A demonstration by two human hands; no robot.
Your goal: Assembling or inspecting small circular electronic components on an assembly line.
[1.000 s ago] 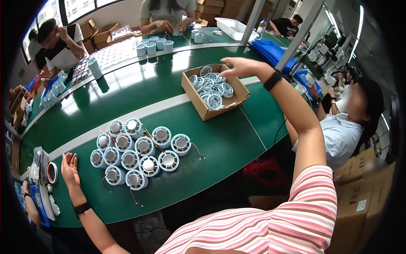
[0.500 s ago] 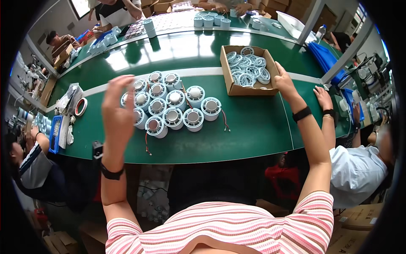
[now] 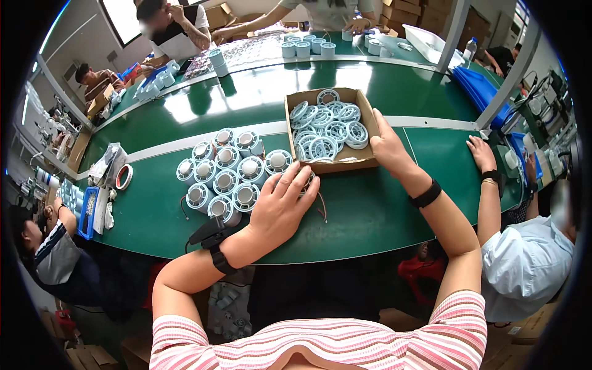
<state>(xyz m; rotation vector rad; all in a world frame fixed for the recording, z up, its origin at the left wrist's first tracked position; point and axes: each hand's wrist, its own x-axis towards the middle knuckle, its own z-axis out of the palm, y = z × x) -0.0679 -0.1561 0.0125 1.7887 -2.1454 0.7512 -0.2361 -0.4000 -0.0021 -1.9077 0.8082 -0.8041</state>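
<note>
My right hand point(image 3: 394, 151) grips the right wall of an open cardboard box point(image 3: 341, 165), thumb along its rim. A loose heap of pale blue plastic rings point(image 3: 336, 131) fills the box. My left hand point(image 3: 282, 202) lies with its fingers stretched over the right end of a cluster of pale blue cylindrical housings point(image 3: 226, 182). These stand upright with slotted tops and round centres, some white and some greyish. The hand partly hides the rightmost ones; whether it presses on one I cannot tell. Thin red wires point(image 3: 324, 208) come out beside it.
A white roll of tape point(image 3: 124, 177), plastic bags and a blue tray point(image 3: 89, 213) lie at the left. A light strip point(image 3: 259, 128) crosses the green table point(image 3: 370, 216). More housings point(image 3: 308, 48) stand at the far side. A co-worker's hand point(image 3: 483, 154) rests at the right.
The box has moved left and nearer, up to the housings, with my right hand on it. My left hand has swung from the cluster's left side to its right end. The far co-workers have shifted.
</note>
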